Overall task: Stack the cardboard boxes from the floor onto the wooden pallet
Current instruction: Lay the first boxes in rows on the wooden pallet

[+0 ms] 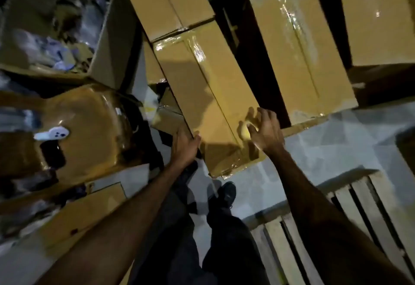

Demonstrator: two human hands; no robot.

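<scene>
A long taped cardboard box (208, 96) lies on the grey floor in the middle of the head view. My left hand (184, 145) grips its near left edge, thumb on the top face. Spread fingers of my right hand (265, 130) hover over or touch the box's near right corner; contact is unclear. A wooden pallet (336, 212) with pale slats sits at the lower right, bare where visible. More sealed boxes (301, 60) lie further back and right.
An open carton (107, 37) full of loose items stands at the upper left. A plastic-wrapped bundle (85, 127) and a flat cardboard piece (89, 212) lie at the left. My dark-trousered legs and shoe (224, 194) stand between box and pallet.
</scene>
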